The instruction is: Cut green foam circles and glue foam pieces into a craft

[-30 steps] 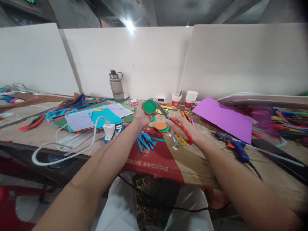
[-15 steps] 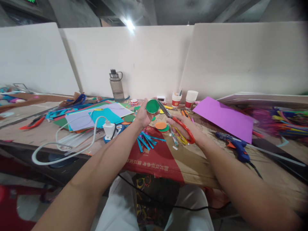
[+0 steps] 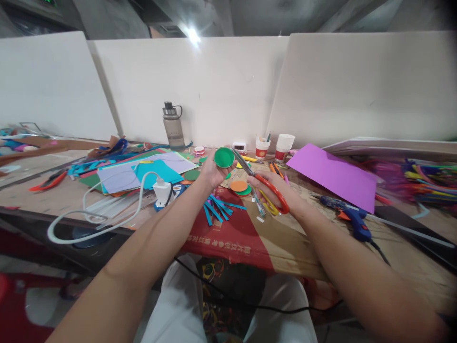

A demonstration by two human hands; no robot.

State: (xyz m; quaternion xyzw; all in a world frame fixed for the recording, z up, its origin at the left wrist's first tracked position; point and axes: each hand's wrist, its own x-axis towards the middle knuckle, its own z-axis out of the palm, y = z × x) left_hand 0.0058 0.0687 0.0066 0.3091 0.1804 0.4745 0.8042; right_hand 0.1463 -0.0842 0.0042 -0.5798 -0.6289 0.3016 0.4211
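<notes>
Nearest the viewer, white-clad knees (image 3: pixel 178 305) fill the lower edge, cut off by the frame, with a dark cable (image 3: pixel 250 305) crossing between them. Above them runs the front edge of a cardboard sheet (image 3: pixel 228 238) printed red, its lettering upside down and too small to read. Both forearms extend over it. The left hand (image 3: pixel 210 174) pinches a green paper disc (image 3: pixel 224 157) at its lower rim, holding it raised above the desk; the fingers behind the disc are hidden. The right hand (image 3: pixel 273 188) is closed through the orange handles of a pair of scissors (image 3: pixel 262 183), whose blades point up and left and meet the disc's right edge; whether the blades are parted cannot be told. Beneath the hands lie blue paper strips (image 3: pixel 216 209) and an orange disc (image 3: pixel 238 186) overlapping a green one. To the right rest a blue glue gun (image 3: pixel 352 219) and a purple sheet (image 3: pixel 332 176). To the left, a white plug (image 3: pixel 161 190) with looping cord sits beside stacked coloured paper (image 3: pixel 143 171). Farthest back, a grey bottle (image 3: pixel 173 126) and paper cups (image 3: pixel 284 145) stand against white partition boards (image 3: pixel 214 85).
</notes>
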